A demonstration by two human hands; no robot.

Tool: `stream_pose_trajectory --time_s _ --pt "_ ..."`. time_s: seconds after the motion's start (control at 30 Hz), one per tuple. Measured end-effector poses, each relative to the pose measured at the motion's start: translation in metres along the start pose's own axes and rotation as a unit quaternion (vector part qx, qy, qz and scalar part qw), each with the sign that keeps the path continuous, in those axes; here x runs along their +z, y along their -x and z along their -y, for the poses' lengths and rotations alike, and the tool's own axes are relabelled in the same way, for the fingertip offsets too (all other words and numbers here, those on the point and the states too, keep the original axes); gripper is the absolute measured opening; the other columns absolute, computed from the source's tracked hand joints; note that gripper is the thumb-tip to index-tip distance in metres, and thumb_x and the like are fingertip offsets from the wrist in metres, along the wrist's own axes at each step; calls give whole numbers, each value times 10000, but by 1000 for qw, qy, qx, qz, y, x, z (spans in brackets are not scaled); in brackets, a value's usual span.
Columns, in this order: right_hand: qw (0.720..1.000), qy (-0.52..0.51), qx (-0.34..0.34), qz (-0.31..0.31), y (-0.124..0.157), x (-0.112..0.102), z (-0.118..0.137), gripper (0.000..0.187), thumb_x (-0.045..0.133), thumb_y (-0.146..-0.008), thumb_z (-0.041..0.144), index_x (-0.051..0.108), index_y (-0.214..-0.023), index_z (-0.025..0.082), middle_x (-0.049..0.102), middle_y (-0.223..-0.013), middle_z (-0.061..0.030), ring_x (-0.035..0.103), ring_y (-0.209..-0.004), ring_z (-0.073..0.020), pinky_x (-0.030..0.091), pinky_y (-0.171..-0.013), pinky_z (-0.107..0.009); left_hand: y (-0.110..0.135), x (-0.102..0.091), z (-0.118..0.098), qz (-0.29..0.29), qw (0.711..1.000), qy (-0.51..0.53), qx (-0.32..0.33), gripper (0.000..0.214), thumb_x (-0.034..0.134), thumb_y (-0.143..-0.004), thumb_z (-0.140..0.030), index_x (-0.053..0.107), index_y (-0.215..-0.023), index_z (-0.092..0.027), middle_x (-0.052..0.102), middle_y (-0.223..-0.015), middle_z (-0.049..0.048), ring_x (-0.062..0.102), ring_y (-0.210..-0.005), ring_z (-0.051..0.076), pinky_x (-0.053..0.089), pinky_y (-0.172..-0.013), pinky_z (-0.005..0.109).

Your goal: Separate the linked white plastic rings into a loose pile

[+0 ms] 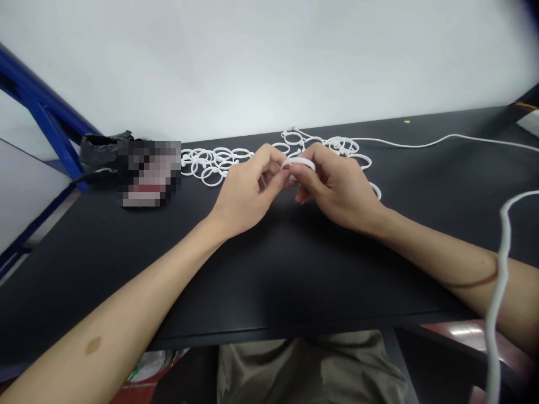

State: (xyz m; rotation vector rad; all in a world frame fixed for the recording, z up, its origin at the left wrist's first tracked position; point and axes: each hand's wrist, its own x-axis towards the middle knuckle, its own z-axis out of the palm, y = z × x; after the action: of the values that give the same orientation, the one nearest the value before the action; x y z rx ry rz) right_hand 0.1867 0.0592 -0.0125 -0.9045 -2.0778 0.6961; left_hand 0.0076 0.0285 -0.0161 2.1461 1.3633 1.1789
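A white plastic ring (304,161) is pinched between both hands above the black table. My left hand (248,188) closes thumb and fingers on its left side. On its right side, my right hand (337,188) grips it with thumb and forefinger. The fingers hide part of the ring's lower edge. Behind and left of my hands lies a heap of similar white rings (213,163), some with small knobs. More white rings (343,146) lie behind my right hand, partly covered by it.
A blurred-out item (147,177) sits at the left beside a black plastic bag (103,151). A white cable (404,145) runs along the back right, and another white cord (501,269) hangs across my right forearm. A blue metal frame (46,115) stands at left.
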Motion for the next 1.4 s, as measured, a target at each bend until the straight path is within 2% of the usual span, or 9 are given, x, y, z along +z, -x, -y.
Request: stream_pose_trajectory --time_s 0.1,0.2,0.37,0.5,0.67,0.77,1.0,1.2,1.4 --pt "999 -53 -7 2 0 1 -2 311 521 -970 518 532 -869 224 700 -783 25 634 -558 -89 489 -590 -244 0 0 4 -23 999 43 -4 51 520 -981 -269 495 -966 -227 709 -833 -17 684 -786 123 494 -697 255" --pt "994 -111 -24 -1 0 4 -7 296 521 -976 502 560 -900 219 677 -774 29 639 -581 -83 505 -592 -226 -1 1 10 -43 998 48 7 42 534 -967 -237 493 -964 -229 702 -833 -23 687 -789 121 492 -685 251" --pt "986 -157 -43 -22 -2 6 -11 290 478 -1013 431 638 -996 190 635 -784 15 627 -605 -74 518 -598 -217 -3 0 16 -67 995 -46 49 43 544 -934 -163 532 -924 -203 693 -839 -24 667 -752 104 478 -646 224" --pt "993 -103 -38 -54 -2 4 -9 200 518 -1004 334 658 -1045 198 641 -736 26 624 -604 -85 510 -607 -232 -1 -3 14 -59 979 -165 100 76 586 -888 -163 572 -958 -190 701 -951 8 642 -793 124 519 -748 266" --pt "994 -24 -61 -83 -1 2 -6 81 584 -955 236 644 -987 192 693 -767 11 633 -623 -108 505 -633 -268 1 -2 11 -18 987 -138 82 397 658 -880 -379 542 -1207 -186 690 -1100 51 658 -901 170 550 -793 304" --pt "994 15 -82 -76 -1 1 -5 71 592 -943 211 652 -919 181 715 -800 -3 647 -651 -113 501 -651 -274 1 -2 9 7 990 -125 68 456 622 -905 -424 533 -1284 -186 686 -1143 63 654 -906 172 551 -823 321" --pt "991 73 -104 -43 -1 -2 -5 118 582 -947 228 651 -862 185 716 -790 9 627 -663 -104 483 -667 -267 -1 -4 8 52 988 -126 70 325 631 -905 -368 632 -1175 -187 674 -938 13 616 -796 148 515 -790 295" --pt "995 21 -95 -23 -1 1 -10 168 628 -929 337 644 -948 171 725 -854 -13 613 -655 -104 501 -655 -263 1 -2 6 66 985 -141 73 303 632 -906 -388 644 -1135 -190 692 -945 9 626 -794 157 498 -781 290" --pt "995 22 -92 -33 -1 -2 -6 176 636 -927 312 634 -805 186 715 -769 7 604 -638 -101 492 -643 -265 2 -2 4 63 985 -140 83 325 616 -918 -422 642 -1125 -173 701 -954 15 637 -800 163 499 -790 290"
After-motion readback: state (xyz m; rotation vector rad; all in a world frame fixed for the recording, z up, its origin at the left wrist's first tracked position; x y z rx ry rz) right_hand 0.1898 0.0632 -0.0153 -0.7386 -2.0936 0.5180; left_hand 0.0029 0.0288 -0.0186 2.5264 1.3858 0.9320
